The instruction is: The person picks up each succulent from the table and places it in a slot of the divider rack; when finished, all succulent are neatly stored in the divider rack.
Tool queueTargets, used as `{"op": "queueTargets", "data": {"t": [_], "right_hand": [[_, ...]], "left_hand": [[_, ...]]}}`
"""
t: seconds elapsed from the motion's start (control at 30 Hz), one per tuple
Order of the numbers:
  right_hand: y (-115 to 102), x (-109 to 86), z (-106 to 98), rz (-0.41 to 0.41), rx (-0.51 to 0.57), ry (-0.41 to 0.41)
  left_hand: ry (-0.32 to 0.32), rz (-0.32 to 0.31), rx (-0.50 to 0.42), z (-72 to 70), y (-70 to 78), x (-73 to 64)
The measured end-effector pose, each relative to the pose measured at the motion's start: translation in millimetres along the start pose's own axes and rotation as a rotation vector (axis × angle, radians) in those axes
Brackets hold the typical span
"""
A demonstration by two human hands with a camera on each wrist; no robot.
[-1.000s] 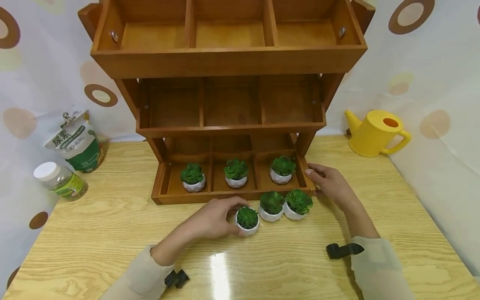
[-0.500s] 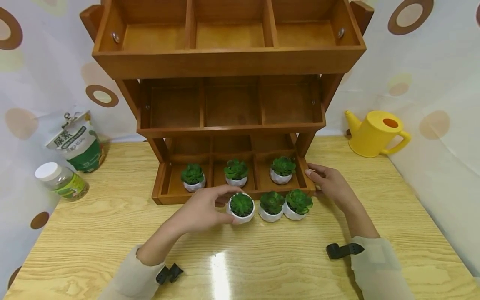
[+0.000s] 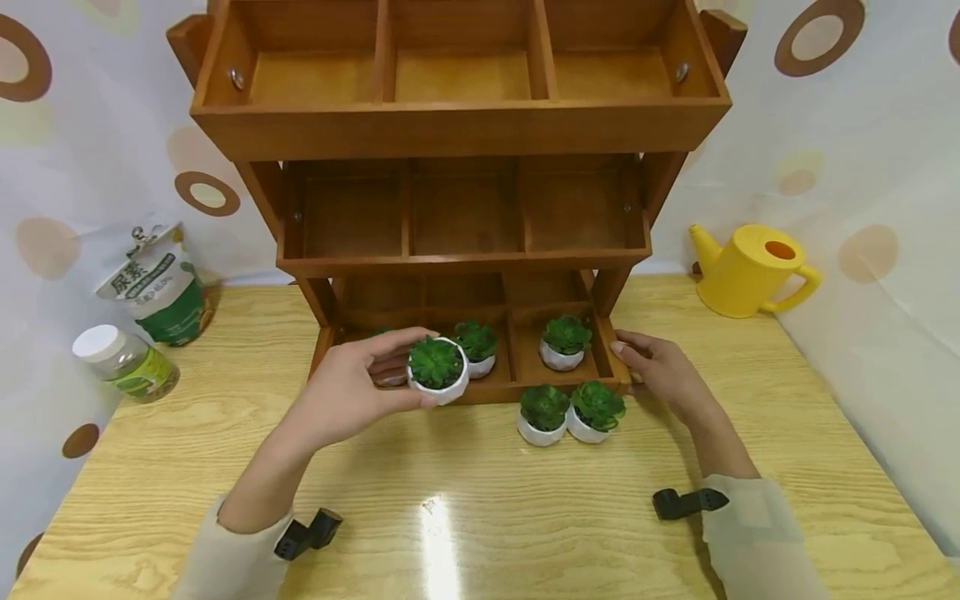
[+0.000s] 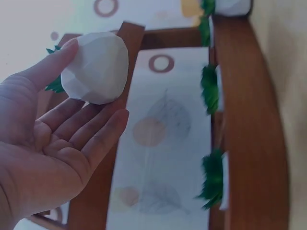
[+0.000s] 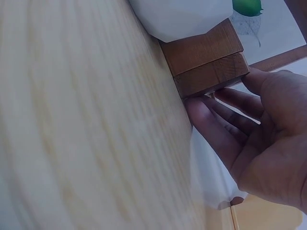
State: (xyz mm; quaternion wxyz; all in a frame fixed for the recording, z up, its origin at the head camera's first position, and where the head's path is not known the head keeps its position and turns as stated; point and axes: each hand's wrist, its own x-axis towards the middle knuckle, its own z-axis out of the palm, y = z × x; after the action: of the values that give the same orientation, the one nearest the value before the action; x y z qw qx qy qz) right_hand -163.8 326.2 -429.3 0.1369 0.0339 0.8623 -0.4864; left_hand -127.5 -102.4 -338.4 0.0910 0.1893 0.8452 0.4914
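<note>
A succulent in a white faceted pot [image 3: 437, 371] is held up in the fingers and thumb of my left hand [image 3: 341, 387], before the left part of the bottom tier of the wooden shelf [image 3: 420, 129]. The left wrist view shows the underside of its white pot [image 4: 96, 69]. My right hand [image 3: 663, 367] grips the right end of the bottom tier; in the right wrist view its fingertips lie against the brown wood [image 5: 208, 64]. A middle succulent [image 3: 477, 343] and a right one [image 3: 566, 337] stand in that tier. The left succulent is mostly hidden behind my left hand.
Two more potted succulents [image 3: 543, 412] [image 3: 596, 408] stand side by side on the table [image 3: 525, 517] before the shelf. A yellow watering can [image 3: 750, 271] is at the back right. A lidded jar [image 3: 127, 362] and a green-white bag [image 3: 161, 287] stand at the left.
My left hand has lifted its succulent off the table beside the other two and moved it left and up toward the bottom tier. My right hand has stayed at the shelf's end.
</note>
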Motion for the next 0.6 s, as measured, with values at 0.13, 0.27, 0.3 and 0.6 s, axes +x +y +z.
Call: {"op": "queueTargets", "data": {"t": [0.13, 0.27, 0.3, 0.6], "right_hand": [[2.6, -0.8, -1.1, 0.005, -0.005, 0.009], [4.5, -1.1, -2.6, -0.005, 0.000, 0.012], [4.5, -1.0, -2.6, -0.009, 0.004, 0.010], [1.6, 1.3, 0.5, -0.027, 0.022, -0.008]], "left_hand": [[0.042, -0.014, 0.023, -17.8, 6.9, -0.1], [0.072, -0.026, 0.079, -36.8, 16.8, -1.8], [0.084, -0.024, 0.081, -41.8, 19.3, -1.8], [0.305, -0.023, 0.161, -86.7, 34.1, 7.3]]}}
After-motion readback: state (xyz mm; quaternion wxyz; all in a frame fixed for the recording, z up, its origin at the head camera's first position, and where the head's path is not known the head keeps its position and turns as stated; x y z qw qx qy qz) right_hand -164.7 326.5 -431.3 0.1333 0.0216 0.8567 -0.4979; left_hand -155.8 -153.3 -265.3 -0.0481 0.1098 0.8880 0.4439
